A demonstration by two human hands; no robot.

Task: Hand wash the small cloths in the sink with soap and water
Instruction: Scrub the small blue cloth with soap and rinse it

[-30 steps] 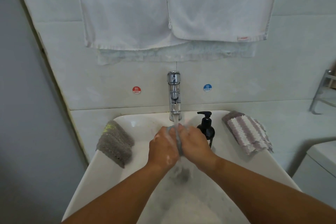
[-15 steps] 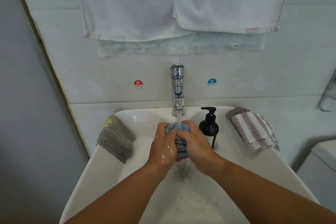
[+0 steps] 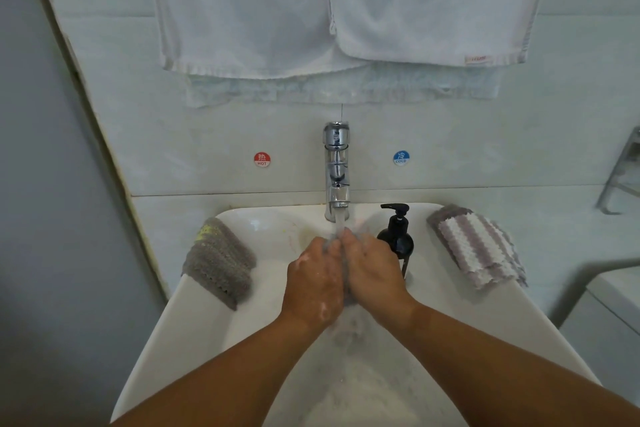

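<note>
A small blue-grey cloth (image 3: 347,282) is squeezed between my two hands under the running tap (image 3: 336,168), and only thin strips of it show. My left hand (image 3: 313,282) grips it from the left, with soap foam on its back. My right hand (image 3: 375,270) grips it from the right. Water streams from the spout onto my fingertips. Both hands hover over the white sink (image 3: 194,322), whose bowl holds foamy water. On the sink's left rim lies a grey cloth (image 3: 219,262). A striped grey-and-white cloth (image 3: 476,246) rests at the right rim.
A black soap pump bottle (image 3: 397,236) stands just right of my right hand. White towels (image 3: 332,7) hang on the wall above the tap. Hot and cold stickers flank the tap. A metal rack (image 3: 623,177) and a white fixture (image 3: 613,302) are at the right.
My hands have pressed together around the blue-grey cloth, so the bunch that showed between them half a second ago is now mostly hidden. They stay under the stream.
</note>
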